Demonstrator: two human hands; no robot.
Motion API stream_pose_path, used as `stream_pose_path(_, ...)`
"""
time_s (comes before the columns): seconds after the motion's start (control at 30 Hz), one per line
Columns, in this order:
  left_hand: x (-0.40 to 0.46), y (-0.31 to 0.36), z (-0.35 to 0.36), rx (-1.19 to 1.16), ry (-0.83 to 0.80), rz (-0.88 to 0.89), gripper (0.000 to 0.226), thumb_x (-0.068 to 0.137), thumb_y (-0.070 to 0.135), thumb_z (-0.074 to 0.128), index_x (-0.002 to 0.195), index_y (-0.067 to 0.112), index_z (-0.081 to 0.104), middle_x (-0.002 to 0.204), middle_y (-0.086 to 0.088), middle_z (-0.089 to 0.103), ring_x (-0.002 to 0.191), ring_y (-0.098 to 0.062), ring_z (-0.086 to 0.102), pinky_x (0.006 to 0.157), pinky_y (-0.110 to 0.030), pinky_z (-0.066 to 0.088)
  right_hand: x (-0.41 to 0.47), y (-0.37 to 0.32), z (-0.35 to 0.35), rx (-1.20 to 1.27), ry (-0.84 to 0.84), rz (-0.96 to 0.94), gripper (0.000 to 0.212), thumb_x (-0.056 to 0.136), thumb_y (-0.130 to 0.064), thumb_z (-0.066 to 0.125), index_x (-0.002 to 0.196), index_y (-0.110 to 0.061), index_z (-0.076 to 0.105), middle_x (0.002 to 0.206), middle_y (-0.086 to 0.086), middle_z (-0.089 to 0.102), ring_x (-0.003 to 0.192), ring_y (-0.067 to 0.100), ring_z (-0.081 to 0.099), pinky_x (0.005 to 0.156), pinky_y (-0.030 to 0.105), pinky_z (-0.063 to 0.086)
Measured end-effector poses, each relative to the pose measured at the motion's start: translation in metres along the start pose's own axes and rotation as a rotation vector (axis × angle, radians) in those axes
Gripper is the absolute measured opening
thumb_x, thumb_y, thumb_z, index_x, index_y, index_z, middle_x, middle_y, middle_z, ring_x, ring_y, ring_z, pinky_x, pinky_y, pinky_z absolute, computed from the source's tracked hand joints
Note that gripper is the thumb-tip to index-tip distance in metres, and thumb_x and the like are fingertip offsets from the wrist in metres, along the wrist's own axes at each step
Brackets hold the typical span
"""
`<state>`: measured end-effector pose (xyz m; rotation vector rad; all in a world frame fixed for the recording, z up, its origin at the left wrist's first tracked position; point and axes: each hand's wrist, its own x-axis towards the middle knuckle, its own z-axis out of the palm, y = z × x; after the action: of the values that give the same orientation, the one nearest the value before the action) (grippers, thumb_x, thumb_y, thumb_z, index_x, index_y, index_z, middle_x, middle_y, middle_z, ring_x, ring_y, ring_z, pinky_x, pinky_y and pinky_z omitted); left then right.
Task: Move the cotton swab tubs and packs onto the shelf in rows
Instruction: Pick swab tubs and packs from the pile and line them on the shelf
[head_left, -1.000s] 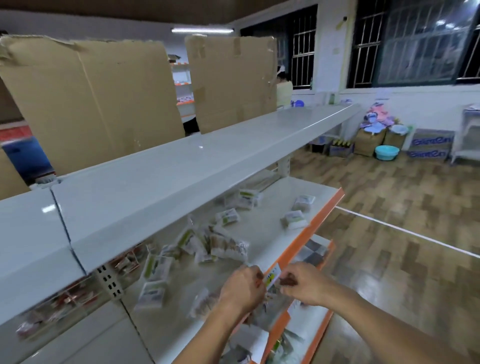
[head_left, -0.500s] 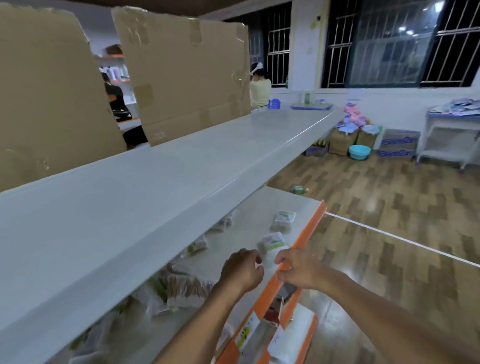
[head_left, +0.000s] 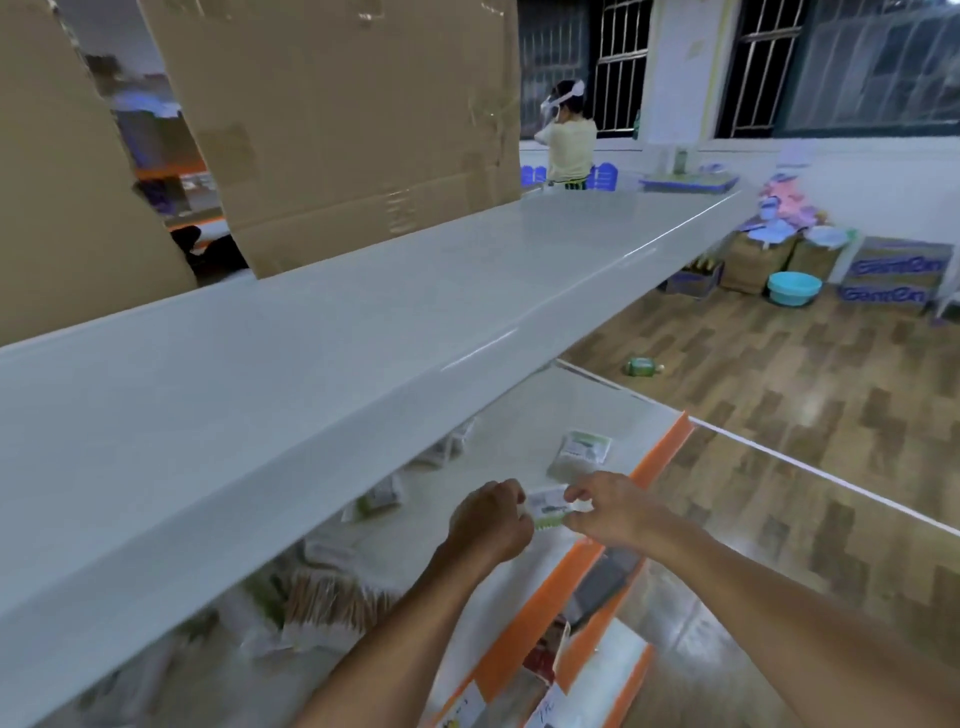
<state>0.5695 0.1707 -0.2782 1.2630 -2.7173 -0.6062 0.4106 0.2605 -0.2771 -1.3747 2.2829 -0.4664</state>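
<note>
A small white and green cotton swab pack (head_left: 544, 508) sits between my two hands, just above the lower shelf (head_left: 597, 405) near its orange front edge (head_left: 660, 457). My left hand (head_left: 488, 525) pinches its left end and my right hand (head_left: 608, 506) pinches its right end. Farther along the same shelf lies a second flat pack (head_left: 579, 453). More packs lie scattered under the upper shelf, among them a bundle of wooden swabs (head_left: 332, 608) and a pack (head_left: 382, 496) at the back; the blur hides their details.
The wide grey upper shelf (head_left: 311, 384) overhangs the lower one and hides much of it. Cardboard sheets (head_left: 337, 119) stand behind it. A person (head_left: 569, 137) stands at the far end. A green bottle (head_left: 641, 366), a blue basin (head_left: 794, 288) and boxes (head_left: 891, 275) are on the wooden floor.
The view has swung right along the shelf. My hands have moved from the orange shelf edge to a small pack farther along, and both now pinch it.
</note>
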Motion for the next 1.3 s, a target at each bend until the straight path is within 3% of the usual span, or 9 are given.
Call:
stream_pose_path(0.17, 0.017, 0.017, 0.009, 0.0, -0.068, -0.267, 0.057, 0.094, 0.045, 0.051, 0.14, 0.012, 0.04, 0.139, -0.011, 0.053, 0.127, -0.031, 0.051, 0.104, -0.039, 0.044, 0.039, 0.027, -0.022, -0.017, 0.075, 0.02, 0.036, 0.086, -0.034, 0.065, 0.118, -0.018, 0.066, 0.114, 0.002, 0.068, 0.105, 0.019, 0.063, 0.084, 0.024, 0.049)
stream_pose_path(0.27, 0.021, 0.025, 0.016, -0.075, -0.14, -0.419, 0.066, 0.092, 0.055, 0.051, 0.139, 0.009, 0.04, 0.139, -0.013, 0.053, 0.126, -0.031, 0.052, 0.104, -0.042, 0.045, 0.062, 0.043, -0.034, 0.076, 0.093, 0.089, 0.041, 0.084, -0.041, 0.067, 0.115, -0.015, 0.062, 0.101, 0.003, 0.066, 0.087, 0.018, 0.058, 0.068, 0.024, 0.044)
stream_pose_path(0.5, 0.02, 0.037, 0.04, -0.299, -0.105, -0.634, 0.085, 0.069, 0.073, 0.066, 0.123, 0.008, 0.056, 0.121, -0.012, 0.067, 0.11, -0.028, 0.064, 0.092, -0.04, 0.051, 0.113, 0.069, -0.031, 0.129, 0.013, 0.214, 0.065, 0.09, -0.045, 0.06, 0.131, 0.002, 0.042, 0.129, 0.021, 0.058, 0.117, 0.035, 0.057, 0.083, 0.031, 0.043)
stream_pose_path(0.7, 0.013, 0.037, 0.053, -0.694, 0.08, -0.658, 0.04, 0.062, 0.049, 0.079, 0.084, 0.018, 0.067, 0.079, 0.002, 0.066, 0.076, -0.016, 0.062, 0.069, -0.033, 0.046, 0.138, 0.08, -0.01, 0.212, -0.033, 0.26, 0.089, 0.081, -0.052, 0.068, 0.139, 0.004, 0.031, 0.133, 0.022, 0.057, 0.119, 0.037, 0.057, 0.088, 0.034, 0.044)
stream_pose_path(0.8, 0.004, 0.035, 0.053, -0.771, 0.211, -0.709, 0.05, 0.057, 0.041, 0.075, 0.099, 0.018, 0.065, 0.095, 0.0, 0.064, 0.086, -0.018, 0.065, 0.072, -0.033, 0.05, 0.147, 0.085, -0.002, 0.267, -0.002, 0.262, 0.096, 0.077, -0.054, 0.071, 0.141, 0.003, 0.027, 0.132, 0.022, 0.058, 0.119, 0.038, 0.057, 0.096, 0.039, 0.046)
stream_pose_path(1.0, -0.019, 0.025, 0.045, -1.024, 0.453, -0.727, 0.026, 0.081, 0.007, 0.074, 0.1, 0.02, 0.061, 0.079, -0.002, 0.057, 0.05, -0.011, 0.05, 0.045, -0.021, 0.043, 0.144, 0.072, 0.002, 0.367, -0.058, 0.155, 0.132, 0.048, -0.082, 0.073, 0.138, 0.006, 0.034, 0.129, 0.02, 0.056, 0.119, 0.037, 0.056, 0.09, 0.033, 0.042)
stream_pose_path(1.13, -0.028, 0.014, 0.037, -1.291, 0.492, -0.736, 0.029, 0.081, 0.013, 0.079, 0.107, 0.021, 0.068, 0.077, -0.006, 0.064, 0.064, -0.019, 0.055, 0.061, -0.029, 0.051, 0.135, 0.056, 0.01, 0.593, -0.053, 0.068, 0.03, 0.067, -0.027, 0.087, 0.074, -0.002, 0.072, 0.067, 0.009, 0.066, 0.07, 0.029, 0.063, 0.061, 0.035, 0.039)
stream_pose_path(1.2, -0.03, 0.006, 0.033, -1.369, 0.479, -0.748, 0.03, 0.081, 0.018, 0.08, 0.108, 0.016, 0.066, 0.086, -0.006, 0.067, 0.075, -0.022, 0.061, 0.08, -0.04, 0.059, 0.131, 0.045, 0.014, 0.678, -0.099, 0.026, 0.01, 0.073, -0.012, 0.081, 0.076, -0.005, 0.074, 0.065, 0.009, 0.067, 0.066, 0.028, 0.062, 0.061, 0.036, 0.042)
stream_pose_path(1.3, -0.035, -0.007, 0.029, -1.46, 0.456, -0.768, 0.02, 0.083, 0.021, 0.077, 0.099, 0.011, 0.069, 0.072, 0.003, 0.065, 0.071, -0.016, 0.06, 0.088, -0.047, 0.059, 0.122, 0.024, 0.017, 0.8, -0.156, -0.031, 0.023, 0.078, -0.006, 0.077, 0.098, -0.014, 0.071, 0.076, 0.012, 0.068, 0.069, 0.025, 0.062, 0.063, 0.036, 0.045)
